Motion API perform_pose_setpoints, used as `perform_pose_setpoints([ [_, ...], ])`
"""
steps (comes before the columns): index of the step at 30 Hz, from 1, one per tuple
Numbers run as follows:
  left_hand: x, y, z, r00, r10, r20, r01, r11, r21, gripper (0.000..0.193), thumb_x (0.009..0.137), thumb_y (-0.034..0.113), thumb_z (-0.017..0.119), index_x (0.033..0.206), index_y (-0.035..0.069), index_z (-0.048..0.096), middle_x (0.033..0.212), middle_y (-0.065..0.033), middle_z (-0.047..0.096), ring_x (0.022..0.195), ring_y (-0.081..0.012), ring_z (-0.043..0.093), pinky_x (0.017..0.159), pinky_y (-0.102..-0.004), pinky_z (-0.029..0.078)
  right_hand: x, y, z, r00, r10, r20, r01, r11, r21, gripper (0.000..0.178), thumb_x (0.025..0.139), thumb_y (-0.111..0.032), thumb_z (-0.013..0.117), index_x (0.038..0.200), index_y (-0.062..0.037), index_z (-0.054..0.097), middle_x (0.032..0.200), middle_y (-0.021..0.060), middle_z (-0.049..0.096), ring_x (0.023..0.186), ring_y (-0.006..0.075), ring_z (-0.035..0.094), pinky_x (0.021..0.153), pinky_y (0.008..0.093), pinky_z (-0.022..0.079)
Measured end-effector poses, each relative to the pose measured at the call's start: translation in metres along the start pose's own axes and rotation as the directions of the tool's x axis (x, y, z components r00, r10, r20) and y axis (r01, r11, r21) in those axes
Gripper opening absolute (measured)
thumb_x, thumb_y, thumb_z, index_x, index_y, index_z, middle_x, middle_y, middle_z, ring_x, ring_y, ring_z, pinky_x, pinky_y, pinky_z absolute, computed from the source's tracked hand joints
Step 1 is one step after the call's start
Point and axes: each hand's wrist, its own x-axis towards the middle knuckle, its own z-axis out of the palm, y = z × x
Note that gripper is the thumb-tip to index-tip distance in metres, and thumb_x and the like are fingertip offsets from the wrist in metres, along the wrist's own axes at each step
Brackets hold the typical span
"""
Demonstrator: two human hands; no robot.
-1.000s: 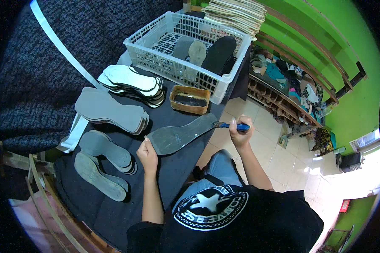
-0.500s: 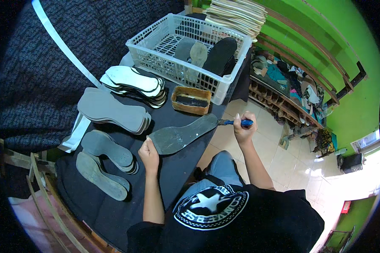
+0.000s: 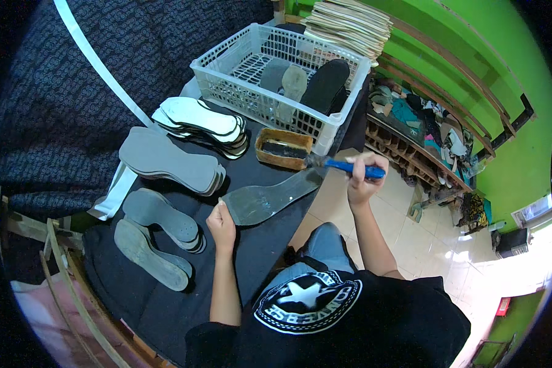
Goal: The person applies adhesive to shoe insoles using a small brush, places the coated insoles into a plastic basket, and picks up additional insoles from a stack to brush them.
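My left hand [image 3: 221,222] pinches the near-left end of a dark grey shoe sole [image 3: 262,205], which lies slanting over the table's right part. In my right hand [image 3: 366,178] is a paintbrush [image 3: 356,168] with a blue handle, gripped in closed fingers. The brush's bristles are at the sole's far right end, beside the corner of a small brown tub [image 3: 283,148]; I cannot tell which of them they touch. Dark stuff lies in the tub. Left of my left hand are a stack of grey soles [image 3: 168,158] and some used-looking soles [image 3: 148,254].
A white plastic crate [image 3: 260,101] holding several soles stands at the back, with a white-topped insole stack [image 3: 200,116] before it. Pale sheets [image 3: 349,27] are piled behind. A cluttered shelf [image 3: 420,132] stands along the green wall; tiled floor [image 3: 380,227] lies right of the table.
My right hand has moved right and slightly up with the paintbrush, showing more of its blue handle. The bristles have shifted up toward the tub's corner. My left hand keeps its hold on the sole.
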Motion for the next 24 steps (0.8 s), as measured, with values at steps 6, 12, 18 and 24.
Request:
perform_pose_setpoints([
  [6,0.0,0.0,0.0,0.998,-0.021,0.054,0.025,0.997,-0.074,0.035,0.088,0.019,0.035,0.077,-0.007,0.054,0.069,-0.002,0.055,0.062,-0.0061,0.046,0.057,-0.0214,0.038,0.017,0.02,0.028,0.926,0.284,0.251,-0.243,0.953,-0.182,0.015,0.075,-0.007,0.057,0.082,-0.0008,0.045,0.077,0.0068,0.056,0.067,0.0086,0.051,0.057,0.0214,0.043],
  [12,0.0,-0.006,-0.003,0.998,-0.023,0.055,0.028,0.997,-0.079,0.033,0.088,0.019,0.036,0.079,-0.006,0.055,0.071,-0.0022,0.055,0.063,-0.0058,0.046,0.057,-0.0208,0.038,0.019,0.024,0.034,0.819,0.443,0.366,-0.322,0.881,-0.346,0.019,0.081,-0.019,0.05,0.087,-0.0012,0.046,0.072,0.0056,0.055,0.063,0.008,0.051,0.056,0.0215,0.041],
  [18,0.0,-0.001,-0.001,1.0,-0.014,0.014,0.015,0.992,-0.127,0.032,0.087,0.017,0.036,0.073,-0.006,0.052,0.061,-0.0023,0.053,0.058,-0.0056,0.044,0.052,-0.0224,0.037,0.02,0.031,0.024,0.814,0.424,0.398,-0.258,0.877,-0.406,0.019,0.082,-0.017,0.048,0.091,-0.0012,0.048,0.068,0.0033,0.051,0.059,0.0065,0.047,0.052,0.0197,0.04],
  [24,-0.001,-0.002,-0.003,0.999,-0.023,0.043,0.029,0.987,-0.157,0.032,0.088,0.019,0.036,0.077,-0.005,0.053,0.068,-0.0015,0.054,0.061,-0.0053,0.045,0.055,-0.0203,0.037,0.025,0.016,0.017,0.797,0.446,0.408,-0.326,0.886,-0.331,0.018,0.081,-0.013,0.05,0.094,-0.0016,0.047,0.076,0.0023,0.049,0.062,0.0043,0.045,0.053,0.0171,0.038],
])
